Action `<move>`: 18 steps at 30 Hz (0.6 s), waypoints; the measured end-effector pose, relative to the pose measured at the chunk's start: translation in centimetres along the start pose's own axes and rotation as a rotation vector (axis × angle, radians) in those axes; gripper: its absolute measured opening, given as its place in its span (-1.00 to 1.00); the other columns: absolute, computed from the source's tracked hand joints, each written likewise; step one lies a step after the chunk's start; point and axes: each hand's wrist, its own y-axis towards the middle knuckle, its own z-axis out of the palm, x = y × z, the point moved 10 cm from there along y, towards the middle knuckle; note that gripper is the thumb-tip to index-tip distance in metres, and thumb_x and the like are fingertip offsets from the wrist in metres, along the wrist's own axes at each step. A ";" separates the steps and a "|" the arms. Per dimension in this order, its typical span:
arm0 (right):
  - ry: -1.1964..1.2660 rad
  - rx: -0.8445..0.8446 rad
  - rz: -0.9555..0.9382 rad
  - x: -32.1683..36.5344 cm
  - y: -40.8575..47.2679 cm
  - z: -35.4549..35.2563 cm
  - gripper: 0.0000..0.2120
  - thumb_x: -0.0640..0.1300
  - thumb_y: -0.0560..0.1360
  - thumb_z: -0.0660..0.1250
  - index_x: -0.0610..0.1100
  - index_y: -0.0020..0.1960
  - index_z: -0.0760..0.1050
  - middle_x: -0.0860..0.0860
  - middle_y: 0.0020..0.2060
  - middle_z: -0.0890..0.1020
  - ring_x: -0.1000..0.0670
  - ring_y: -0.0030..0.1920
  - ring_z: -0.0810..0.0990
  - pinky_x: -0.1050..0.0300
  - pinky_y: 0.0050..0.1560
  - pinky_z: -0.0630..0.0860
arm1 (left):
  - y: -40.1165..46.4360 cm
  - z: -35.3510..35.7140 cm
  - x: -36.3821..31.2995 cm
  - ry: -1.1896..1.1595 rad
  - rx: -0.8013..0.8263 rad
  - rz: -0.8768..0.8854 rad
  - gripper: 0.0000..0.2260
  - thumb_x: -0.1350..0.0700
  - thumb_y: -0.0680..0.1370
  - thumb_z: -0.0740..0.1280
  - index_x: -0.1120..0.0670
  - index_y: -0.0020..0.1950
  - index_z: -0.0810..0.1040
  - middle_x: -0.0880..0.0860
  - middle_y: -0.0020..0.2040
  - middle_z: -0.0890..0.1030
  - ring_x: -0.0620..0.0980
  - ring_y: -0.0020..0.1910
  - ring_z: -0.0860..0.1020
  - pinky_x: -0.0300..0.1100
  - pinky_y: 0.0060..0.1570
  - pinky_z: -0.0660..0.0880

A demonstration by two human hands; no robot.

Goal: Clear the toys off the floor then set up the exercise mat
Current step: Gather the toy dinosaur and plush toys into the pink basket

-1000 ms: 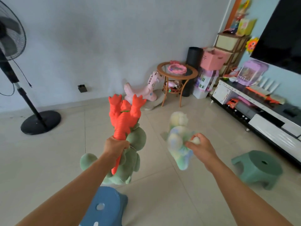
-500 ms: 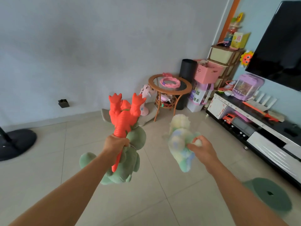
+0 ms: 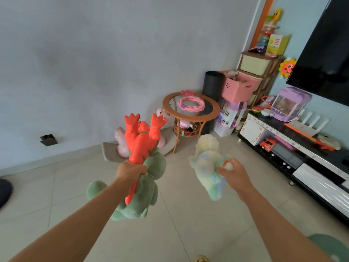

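Note:
My left hand (image 3: 130, 172) grips two toys at once above the tiled floor: an orange plastic dinosaur (image 3: 140, 140), feet up, and a green plush toy (image 3: 143, 197) hanging below my fist. My right hand (image 3: 233, 173) pinches a pastel rainbow plush toy (image 3: 207, 165) by one limb, and it dangles in the air. A pink rocking toy (image 3: 120, 144) sits on a grey cushion (image 3: 109, 155) by the wall, partly hidden behind the orange dinosaur. No exercise mat is in view.
A round wicker table (image 3: 190, 114) with pink rings stands in the corner, next to a black bin (image 3: 213, 84), a pink basket (image 3: 238, 87) and a drawer unit (image 3: 258, 67). A TV stand (image 3: 302, 152) with toys runs along the right wall. A green stool (image 3: 332, 246) is at lower right.
The view has swung right and closer to the corner; the fan and blue stool have left the frame. Both hands keep the same hold on their toys.

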 end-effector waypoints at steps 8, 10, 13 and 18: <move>0.016 0.034 -0.022 0.6 16.8 -2.4 -0.81 -0.23 0.39 0.37 -0.06 -0.25 0.36 0.05 -0.25 0.46 -0.05 -0.17 0.43 0.13 -0.17 0.34 | 9.9 9.9 -6.8 -0.012 -0.048 -0.023 -0.92 0.35 0.33 0.33 0.21 -0.27 0.48 0.14 -0.39 0.51 0.10 -0.39 0.48 -0.06 -0.20 0.52; 0.009 0.040 -0.011 0.8 21.1 -3.7 -0.81 -0.23 0.39 0.37 -0.06 -0.24 0.36 0.02 -0.27 0.46 -0.05 -0.19 0.43 0.13 -0.20 0.34 | 12.2 12.6 -8.8 -0.002 -0.056 -0.041 -0.93 0.34 0.33 0.34 0.22 -0.25 0.49 0.15 -0.38 0.52 0.13 -0.33 0.51 0.02 -0.11 0.55; 0.006 0.042 -0.026 1.6 26.6 -5.9 -0.81 -0.23 0.39 0.36 -0.06 -0.25 0.36 -0.01 -0.29 0.46 -0.03 -0.24 0.42 0.14 -0.28 0.34 | 15.1 16.8 -12.1 -0.001 -0.041 -0.044 -0.96 0.33 0.33 0.34 0.24 -0.29 0.51 0.10 -0.52 0.53 0.11 -0.41 0.50 0.00 -0.21 0.57; 0.002 0.022 -0.035 1.9 34.0 -8.8 -0.86 -0.21 0.41 0.36 -0.12 -0.16 0.39 -0.03 -0.25 0.47 -0.01 -0.22 0.44 0.17 -0.30 0.36 | 19.4 22.8 -17.5 -0.026 -0.030 0.002 -0.94 0.34 0.34 0.35 0.23 -0.26 0.50 0.09 -0.54 0.49 0.07 -0.49 0.45 -0.17 -0.38 0.49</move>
